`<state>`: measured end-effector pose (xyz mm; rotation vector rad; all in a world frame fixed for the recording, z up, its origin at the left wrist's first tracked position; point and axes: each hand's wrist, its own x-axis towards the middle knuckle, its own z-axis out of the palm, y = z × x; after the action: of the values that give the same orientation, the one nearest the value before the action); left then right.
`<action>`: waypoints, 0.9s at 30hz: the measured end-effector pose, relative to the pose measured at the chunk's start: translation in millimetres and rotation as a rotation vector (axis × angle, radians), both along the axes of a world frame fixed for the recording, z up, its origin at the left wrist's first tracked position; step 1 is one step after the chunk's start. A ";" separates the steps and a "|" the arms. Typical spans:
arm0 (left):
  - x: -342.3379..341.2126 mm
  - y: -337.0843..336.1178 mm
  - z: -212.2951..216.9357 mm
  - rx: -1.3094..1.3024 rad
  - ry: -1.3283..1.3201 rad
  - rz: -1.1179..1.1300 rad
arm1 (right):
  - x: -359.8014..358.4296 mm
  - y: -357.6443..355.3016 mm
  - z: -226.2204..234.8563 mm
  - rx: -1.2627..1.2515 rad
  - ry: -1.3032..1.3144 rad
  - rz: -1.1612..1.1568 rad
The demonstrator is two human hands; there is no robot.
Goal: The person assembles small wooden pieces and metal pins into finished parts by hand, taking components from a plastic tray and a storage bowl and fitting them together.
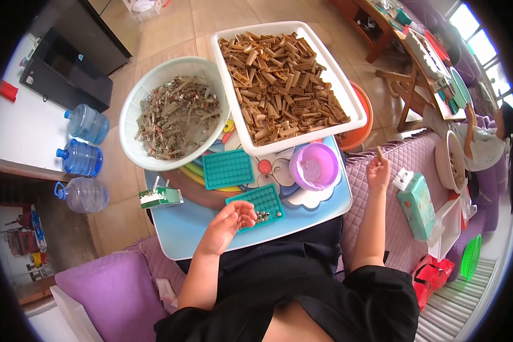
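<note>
The left hand curls palm-up at the near edge of a small teal tray, fingers half-bent and loosely cupped, fingertips touching the tray's left side; whether it pinches anything cannot be told. A cluster of small metal pieces lies on the tray just beside those fingertips. The left forearm rises bare from the lower edge, angled up and to the right across the person's dark clothing.

The right hand is lifted off to the side, over a quilted purple cushion, with the forearm standing nearly upright. Its fingers are closed in a pinch on a short tan stick that pokes up above the fingertips.

Both trays sit on a pale blue table with a bright cartoon print. A second teal tray lies farther out, and a pink bowl stands to the right of it. Behind them, a round white basket holds a tangle of greyish bits, and a white rectangular bin is heaped with tan wooden pieces. A small green-and-white carton rests near the table's left edge.

Three blue water jugs lie on the tiled floor at left. A mint-green box rests on the cushion at right, beside a white tub.
</note>
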<state>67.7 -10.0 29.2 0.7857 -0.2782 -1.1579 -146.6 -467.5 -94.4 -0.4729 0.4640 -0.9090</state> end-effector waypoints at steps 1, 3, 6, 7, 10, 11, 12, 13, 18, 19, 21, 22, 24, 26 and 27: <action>-2.4 3.9 -9.1 0.028 -0.051 0.006 | -2.4 -9.9 -18.4 0.038 0.107 0.011; -5.8 6.7 -26.2 0.046 -0.101 0.014 | 5.0 -25.4 -42.6 0.079 0.347 -0.032; -14.8 23.1 -37.7 0.055 -0.176 0.039 | 70.6 2.8 -21.0 -0.110 0.643 -0.036; -15.8 20.4 -39.1 0.046 -0.173 0.040 | 73.3 -13.4 -14.5 -0.121 0.643 -0.046; -16.5 6.1 -22.0 0.071 -0.153 0.028 | 63.5 -72.3 18.6 -0.511 0.555 -0.225; -17.3 9.2 -15.4 0.144 -0.144 0.067 | 92.9 -56.8 51.0 -0.538 0.521 -0.399; -17.6 13.3 -15.0 0.153 -0.148 0.095 | 117.7 -35.4 90.6 -0.627 0.499 -0.485; -18.5 15.6 -15.3 0.138 -0.115 0.093 | 133.4 -14.1 129.8 -0.765 0.506 -0.480; -22.5 -6.7 0.5 0.058 -0.053 0.125 | 227.2 116.4 221.4 -1.558 0.726 0.514; -23.2 -14.6 10.7 0.079 -0.028 0.151 | 245.2 125.9 209.7 -1.726 0.746 0.657; -24.8 -16.8 16.1 0.089 -0.006 0.179 | 277.6 127.9 172.3 -1.920 0.932 0.845; -24.3 -12.2 14.0 0.062 -0.070 0.121 | 288.4 132.3 159.8 -2.081 0.986 0.931; -22.8 0.9 9.2 0.035 -0.141 0.084 | 300.9 146.3 151.2 -2.136 1.237 1.310; -24.2 16.2 4.4 -0.005 -0.043 0.028 | 302.0 138.5 121.6 -2.190 1.252 1.183; -23.7 24.3 2.2 0.010 -0.009 0.044 | 300.9 135.6 111.5 -2.220 1.264 1.066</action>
<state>44.0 14.3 31.4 0.8025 -0.2612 -1.1158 154.3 -331.9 17.1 -3.0089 -0.0123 0.5111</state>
